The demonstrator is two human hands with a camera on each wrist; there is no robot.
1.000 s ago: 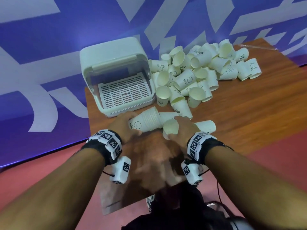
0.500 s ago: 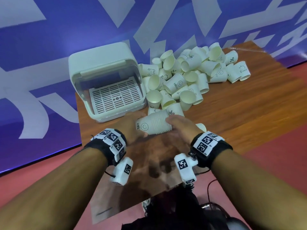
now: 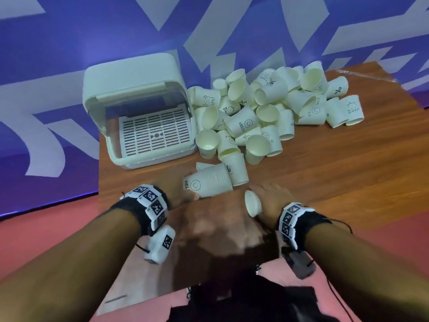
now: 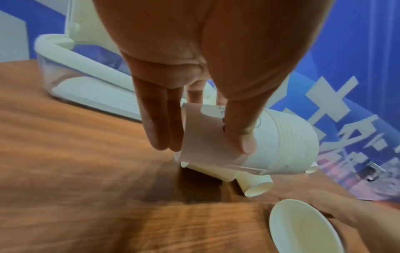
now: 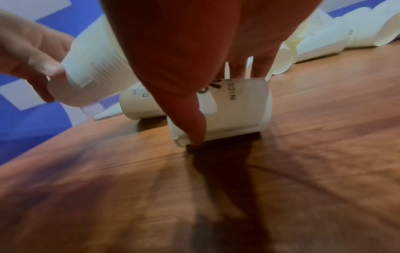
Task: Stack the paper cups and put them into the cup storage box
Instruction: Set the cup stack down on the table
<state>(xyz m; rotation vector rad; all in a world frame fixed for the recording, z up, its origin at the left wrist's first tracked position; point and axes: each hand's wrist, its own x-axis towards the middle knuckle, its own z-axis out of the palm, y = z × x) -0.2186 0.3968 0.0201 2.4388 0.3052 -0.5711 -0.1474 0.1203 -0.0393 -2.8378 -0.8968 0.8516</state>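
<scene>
My left hand (image 3: 178, 194) grips a stack of nested white paper cups (image 3: 210, 182) by its base end, the stack lying sideways above the table with its mouth to the right; in the left wrist view the thumb and fingers pinch the stack (image 4: 249, 140). My right hand (image 3: 269, 201) holds a single cup (image 3: 252, 203) on its side, mouth toward the left, low over the table; the right wrist view shows the cup (image 5: 233, 109) marked "NICE" under thumb and fingers. The white cup storage box (image 3: 139, 112) stands open at the back left, its slatted floor bare.
A big heap of several loose paper cups (image 3: 267, 112) lies right of the box, reaching toward the table's far right. One loose cup (image 3: 236, 168) lies just behind the stack. The wooden table (image 3: 325, 170) ends close to my wrists; a blue and white wall stands behind.
My right hand has drawn back from the stack's mouth toward me and now holds a single cup apart from the stack. The left hand keeps holding the stack.
</scene>
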